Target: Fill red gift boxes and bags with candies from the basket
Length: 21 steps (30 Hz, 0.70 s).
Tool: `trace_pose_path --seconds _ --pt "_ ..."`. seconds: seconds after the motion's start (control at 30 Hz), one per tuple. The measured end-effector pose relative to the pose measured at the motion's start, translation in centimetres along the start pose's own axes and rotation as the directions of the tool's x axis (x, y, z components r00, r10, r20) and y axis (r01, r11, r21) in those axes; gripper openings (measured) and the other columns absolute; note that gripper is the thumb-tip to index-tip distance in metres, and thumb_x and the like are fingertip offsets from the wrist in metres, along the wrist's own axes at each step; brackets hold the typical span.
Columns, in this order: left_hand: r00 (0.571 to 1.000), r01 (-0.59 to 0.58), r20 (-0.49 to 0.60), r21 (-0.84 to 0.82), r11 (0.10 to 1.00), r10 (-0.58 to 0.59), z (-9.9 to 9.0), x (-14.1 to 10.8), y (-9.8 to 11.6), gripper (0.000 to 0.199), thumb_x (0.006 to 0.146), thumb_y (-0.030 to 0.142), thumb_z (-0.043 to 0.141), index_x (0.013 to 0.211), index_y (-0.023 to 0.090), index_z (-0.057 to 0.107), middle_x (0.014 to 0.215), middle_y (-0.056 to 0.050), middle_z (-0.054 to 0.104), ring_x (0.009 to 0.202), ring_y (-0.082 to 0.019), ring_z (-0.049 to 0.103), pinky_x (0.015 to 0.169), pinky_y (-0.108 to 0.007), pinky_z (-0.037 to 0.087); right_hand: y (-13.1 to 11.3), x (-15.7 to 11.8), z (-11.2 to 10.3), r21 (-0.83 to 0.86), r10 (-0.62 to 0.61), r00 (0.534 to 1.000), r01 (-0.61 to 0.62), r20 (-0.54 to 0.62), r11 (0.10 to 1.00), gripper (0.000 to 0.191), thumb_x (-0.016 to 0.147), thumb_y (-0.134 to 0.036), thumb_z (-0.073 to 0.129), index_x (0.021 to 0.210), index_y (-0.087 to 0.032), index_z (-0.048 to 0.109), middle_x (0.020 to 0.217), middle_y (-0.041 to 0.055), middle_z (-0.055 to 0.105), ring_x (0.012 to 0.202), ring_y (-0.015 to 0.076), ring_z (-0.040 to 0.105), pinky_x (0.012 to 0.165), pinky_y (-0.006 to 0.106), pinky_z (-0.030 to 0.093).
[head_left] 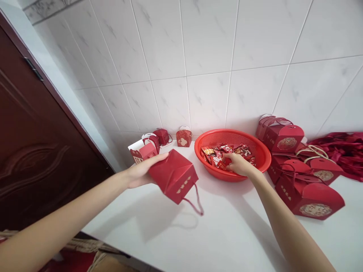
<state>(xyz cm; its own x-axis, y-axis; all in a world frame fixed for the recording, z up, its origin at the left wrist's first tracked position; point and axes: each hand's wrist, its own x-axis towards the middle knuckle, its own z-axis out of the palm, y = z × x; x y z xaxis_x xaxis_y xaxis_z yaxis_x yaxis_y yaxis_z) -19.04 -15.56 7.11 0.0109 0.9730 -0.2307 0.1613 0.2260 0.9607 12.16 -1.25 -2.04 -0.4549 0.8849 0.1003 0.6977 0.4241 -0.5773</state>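
Observation:
My left hand (pixel 143 172) grips a red paper gift box (pixel 177 175) above the white table, tilted, with its cord handle dangling on the right. My right hand (pixel 236 163) reaches into a round red plastic basket (pixel 233 176), its fingers bent together over red-wrapped packets (pixel 217 155). What those fingertips pinch, if anything, is too small to make out. The packets cover the basket's bottom.
Several red boxes (pixel 316 202) are piled right of the basket, beside dark red cloth (pixel 344 151). Smaller boxes (pixel 183 136) stand by the tiled wall at the back left. A brown door (pixel 42 143) is at the left, beyond the white table (pixel 215 234).

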Motion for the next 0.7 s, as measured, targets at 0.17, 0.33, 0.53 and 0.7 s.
trace_pose_path --seconds 0.17,0.33,0.53,0.7 --pt "0.914 0.265 0.37 -0.235 0.935 -0.166 4.1 3.8 -2.0 0.066 0.078 0.07 0.065 0.126 0.025 0.063 0.121 -0.01 0.071 0.111 -0.036 0.066 0.089 -0.056 0.055 -0.1 0.0 -0.2 -0.007 -0.006 0.998 0.006 -0.068 1.0 0.023 0.064 0.0 0.053 0.075 -0.019 0.061 0.075 0.0026 0.068 0.075 0.0188 0.062 0.064 0.024 0.038" --pt "0.958 -0.036 0.282 -0.038 0.999 0.045 6.3 5.5 -4.6 0.074 0.077 0.071 0.065 0.131 0.022 0.058 0.134 -0.014 0.063 0.125 -0.037 0.056 0.102 -0.053 0.047 -0.3 -0.1 -0.5 -0.01 -0.02 0.984 0.019 -0.178 1.0 0.024 0.069 -0.001 0.053 0.082 -0.019 0.064 0.091 0.0059 0.073 0.085 0.0199 0.065 0.072 0.024 0.041" --pt "0.464 -0.868 0.598 0.453 0.202 0.653 7.0 3.9 -8.7 0.069 0.077 0.035 0.077 0.139 0.024 0.049 0.15 -0.019 0.044 0.137 -0.037 0.042 0.114 -0.055 0.035 -0.2 -0.1 -0.5 -0.015 -0.016 0.977 0.013 -0.211 1.0 0.026 0.067 0.0 0.053 0.08 -0.02 0.065 0.086 0.004 0.073 0.08 0.0193 0.064 0.068 0.024 0.04" --pt "0.19 -0.949 0.748 0.306 -0.076 0.636 7.6 1.3 -10.1 0.058 0.083 0.03 0.068 0.137 0.019 0.049 0.145 -0.022 0.049 0.131 -0.033 0.049 0.108 -0.051 0.041 -0.1 0.0 -0.5 -0.018 -0.022 0.978 0.019 -0.205 1.0 0.027 0.067 0.0 0.053 0.08 -0.02 0.065 0.088 0.0034 0.072 0.079 0.0181 0.063 0.068 0.023 0.039"
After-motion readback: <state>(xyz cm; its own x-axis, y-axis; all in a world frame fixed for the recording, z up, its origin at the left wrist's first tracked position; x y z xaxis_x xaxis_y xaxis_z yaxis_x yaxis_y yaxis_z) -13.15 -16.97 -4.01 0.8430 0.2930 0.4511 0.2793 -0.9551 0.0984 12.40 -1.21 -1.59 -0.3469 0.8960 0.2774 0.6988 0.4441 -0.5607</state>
